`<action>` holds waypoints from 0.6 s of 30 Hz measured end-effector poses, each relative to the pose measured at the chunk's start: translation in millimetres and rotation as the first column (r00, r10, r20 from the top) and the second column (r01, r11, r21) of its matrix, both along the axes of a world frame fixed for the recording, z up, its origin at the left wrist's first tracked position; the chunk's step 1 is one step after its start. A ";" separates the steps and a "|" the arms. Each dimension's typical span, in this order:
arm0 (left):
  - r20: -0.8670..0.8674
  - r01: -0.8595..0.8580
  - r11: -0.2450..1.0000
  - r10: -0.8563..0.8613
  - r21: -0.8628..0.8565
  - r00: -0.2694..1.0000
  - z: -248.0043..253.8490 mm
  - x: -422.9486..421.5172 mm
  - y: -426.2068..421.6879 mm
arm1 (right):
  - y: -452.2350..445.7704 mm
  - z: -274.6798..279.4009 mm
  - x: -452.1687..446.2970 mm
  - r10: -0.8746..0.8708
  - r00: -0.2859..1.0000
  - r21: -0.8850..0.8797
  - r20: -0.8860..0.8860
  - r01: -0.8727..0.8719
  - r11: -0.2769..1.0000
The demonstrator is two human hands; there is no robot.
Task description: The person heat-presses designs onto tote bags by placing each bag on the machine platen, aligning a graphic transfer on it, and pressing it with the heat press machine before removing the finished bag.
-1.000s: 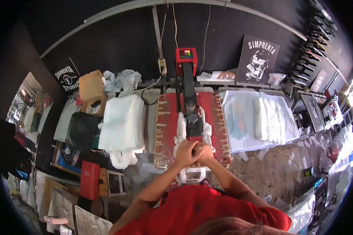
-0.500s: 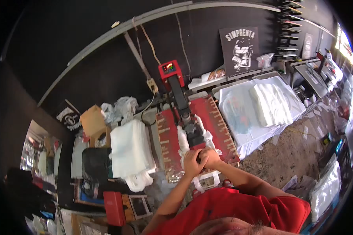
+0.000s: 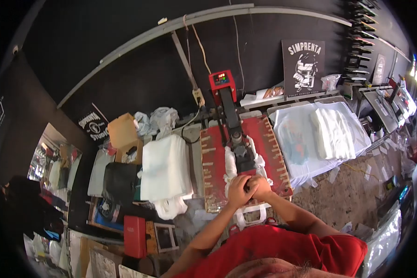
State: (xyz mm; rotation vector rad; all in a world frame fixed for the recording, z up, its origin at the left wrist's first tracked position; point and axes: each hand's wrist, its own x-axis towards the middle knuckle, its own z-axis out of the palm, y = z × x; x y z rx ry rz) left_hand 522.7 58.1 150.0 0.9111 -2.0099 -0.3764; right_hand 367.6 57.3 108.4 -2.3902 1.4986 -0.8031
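My left hand and my right hand are together at the front end of the heat press, fingers closed around its handle. Most of the handle is hidden beneath my fingers. The press has a black arm, a red control box with a lit display, and a red board edged with strips of tape. White cloth bulges up on both sides of the arm. A pale strap loop hangs at the board's front edge, below my hands.
To the left lies a stack of white fabric bags, near an open cardboard box. On the right, a covered table carries folded white fabric. A red box stands at the lower left. Scraps litter the floor.
The camera view has turned slightly left, so the scene sits further right. Both hands stay on the press handle, with no clear movement of the press.
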 end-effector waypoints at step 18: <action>-0.030 -0.342 0.727 0.445 0.596 0.895 13.4 -11.9 -129.3 | 26.8 20.3 31.6 -0.019 1.000 0.009 0.025 0.019 1.000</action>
